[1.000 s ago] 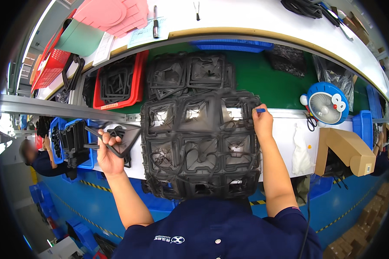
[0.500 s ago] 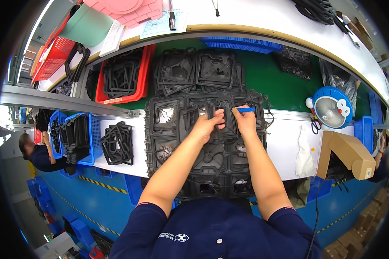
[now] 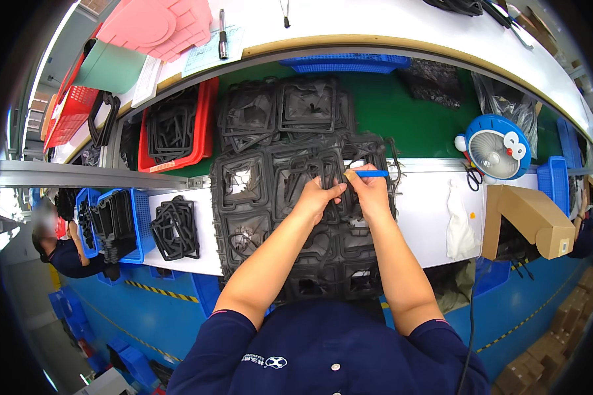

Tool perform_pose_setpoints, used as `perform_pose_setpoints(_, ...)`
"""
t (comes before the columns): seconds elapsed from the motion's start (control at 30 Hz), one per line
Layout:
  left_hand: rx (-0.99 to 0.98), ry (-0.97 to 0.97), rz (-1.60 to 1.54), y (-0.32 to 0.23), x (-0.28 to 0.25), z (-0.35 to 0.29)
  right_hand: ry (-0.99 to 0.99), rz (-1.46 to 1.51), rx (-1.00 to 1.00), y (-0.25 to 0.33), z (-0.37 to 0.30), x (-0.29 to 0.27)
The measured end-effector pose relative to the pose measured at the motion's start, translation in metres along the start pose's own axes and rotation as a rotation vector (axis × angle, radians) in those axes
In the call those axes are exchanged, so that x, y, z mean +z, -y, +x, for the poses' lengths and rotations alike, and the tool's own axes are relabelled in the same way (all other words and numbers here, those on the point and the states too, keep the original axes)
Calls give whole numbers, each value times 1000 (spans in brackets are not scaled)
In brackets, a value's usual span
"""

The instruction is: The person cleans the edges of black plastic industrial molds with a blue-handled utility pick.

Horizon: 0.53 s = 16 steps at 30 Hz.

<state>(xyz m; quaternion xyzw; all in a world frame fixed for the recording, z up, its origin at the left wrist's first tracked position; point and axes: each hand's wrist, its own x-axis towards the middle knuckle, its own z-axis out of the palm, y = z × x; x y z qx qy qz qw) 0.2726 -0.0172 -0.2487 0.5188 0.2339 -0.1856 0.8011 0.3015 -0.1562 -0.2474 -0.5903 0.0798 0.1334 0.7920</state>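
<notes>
My left hand is closed on a black rectangular frame, held up over a large sheet of joined black frames. The sheet looks moulded, with thin ragged flaps along its edges. In my right hand, thumb and fingers pinch a slim blue-handled tool, its handle pointing right. The tool's working end is hidden by the fingers beside the held frame. Both hands are close together, and the frame's lower part is hard to tell from the sheet behind it.
Loose black frames lie left of the sheet, near a blue basket of frames. A red bin and stacked frames are behind. Rightward are scissors, a white cloth, a blue fan and a cardboard box.
The view has shifted slightly. My right hand has come nearer to my left, with more of the blue handle showing. The held frame now appears turned more face-on.
</notes>
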Motion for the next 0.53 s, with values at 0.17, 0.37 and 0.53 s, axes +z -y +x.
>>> perform_pose_setpoints(0.17, 8, -15, 47, 2, 2, -4, 20, 1, -8, -2, -4, -3)
perform_pose_setpoints(0.37, 137, -105, 32, 0, 3, -24, -45, -470, -160, 4, -13, 7)
perform_pose_setpoints(0.53, 232, -42, -232, -53, -31, -70, -194, -842, -207, 6, -9, -12)
